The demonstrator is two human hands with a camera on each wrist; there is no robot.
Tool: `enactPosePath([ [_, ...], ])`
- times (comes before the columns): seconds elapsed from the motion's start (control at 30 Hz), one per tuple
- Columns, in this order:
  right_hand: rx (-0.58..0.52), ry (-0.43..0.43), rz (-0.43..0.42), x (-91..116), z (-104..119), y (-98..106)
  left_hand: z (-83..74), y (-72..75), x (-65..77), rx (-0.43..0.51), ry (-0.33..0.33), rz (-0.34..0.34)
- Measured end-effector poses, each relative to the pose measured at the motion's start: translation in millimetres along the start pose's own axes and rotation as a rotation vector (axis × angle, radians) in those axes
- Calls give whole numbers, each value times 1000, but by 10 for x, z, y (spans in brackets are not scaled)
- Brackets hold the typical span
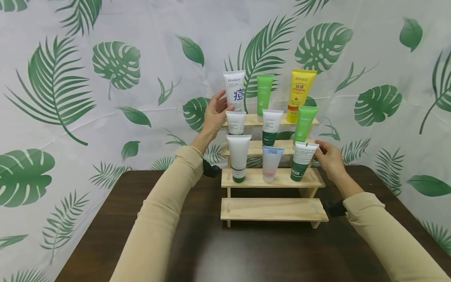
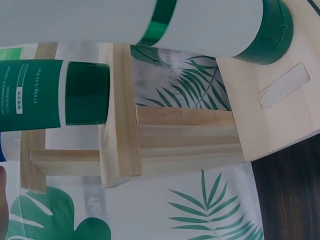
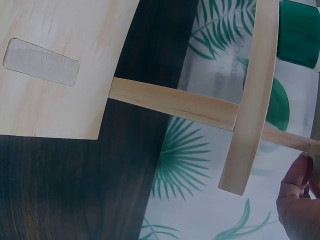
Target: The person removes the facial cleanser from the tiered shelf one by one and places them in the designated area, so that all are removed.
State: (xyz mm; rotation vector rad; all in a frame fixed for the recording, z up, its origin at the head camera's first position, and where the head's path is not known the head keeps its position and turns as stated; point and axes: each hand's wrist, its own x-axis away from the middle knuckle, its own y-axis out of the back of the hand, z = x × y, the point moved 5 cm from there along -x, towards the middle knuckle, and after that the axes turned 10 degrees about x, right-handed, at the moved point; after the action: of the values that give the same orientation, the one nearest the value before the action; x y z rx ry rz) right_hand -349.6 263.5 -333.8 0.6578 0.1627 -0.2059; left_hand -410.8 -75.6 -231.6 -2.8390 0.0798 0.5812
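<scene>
My left hand [image 1: 215, 113] holds a white "Hankey" tube [image 1: 234, 88] with blue lettering on the top shelf, thumb across its front. In the left wrist view only a sliver of a finger [image 2: 3, 200] shows. My right hand [image 1: 331, 158] has its fingertips at the upper right edge of a white and green tube [image 1: 303, 160] on the third shelf down; whether they pinch it is hidden. In the right wrist view bent fingers [image 3: 300, 195] show below that tube's green cap [image 3: 299, 32]. Each tube stands cap down on the wooden tiered rack [image 1: 273, 209].
Along the top stand a green tube [image 1: 264, 94] and a yellow tube [image 1: 301, 94]. Below are a small white tube [image 1: 235, 122], a white-green tube [image 1: 272, 125], another green tube [image 1: 305, 123], a large white tube [image 1: 239, 154] and a pinkish tube [image 1: 272, 162]. The dark table [image 1: 246, 254] meets a leaf-print cloth [image 1: 141, 98].
</scene>
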Motion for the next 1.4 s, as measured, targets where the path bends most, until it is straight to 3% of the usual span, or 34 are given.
enactPosePath([
  [0.17, 14, -2, -4, -3, 20, 1, -76, -37, 46, -47, -43, -6],
  [0.4, 27, -18, 1, 6, 9, -1, 138, 23, -76, -128, -107, -23],
  [0.5, 32, -20, 1, 9, 3, -5, 154, 26, -84, -155, -127, -37],
  [0.77, 39, -46, -2, 16, -17, -19, 114, 71, -17, -211, -150, -71],
  [1.0, 29, -45, 9, 1, 3, -9, -67, 257, 79, -170, -232, -86],
  [1.1, 19, -32, 7, 0, 8, -7, -110, 378, 148, -169, -212, -88],
  [1.4, 24, -25, 1, -16, -4, 7, -120, 781, 489, -195, -38, -144],
])
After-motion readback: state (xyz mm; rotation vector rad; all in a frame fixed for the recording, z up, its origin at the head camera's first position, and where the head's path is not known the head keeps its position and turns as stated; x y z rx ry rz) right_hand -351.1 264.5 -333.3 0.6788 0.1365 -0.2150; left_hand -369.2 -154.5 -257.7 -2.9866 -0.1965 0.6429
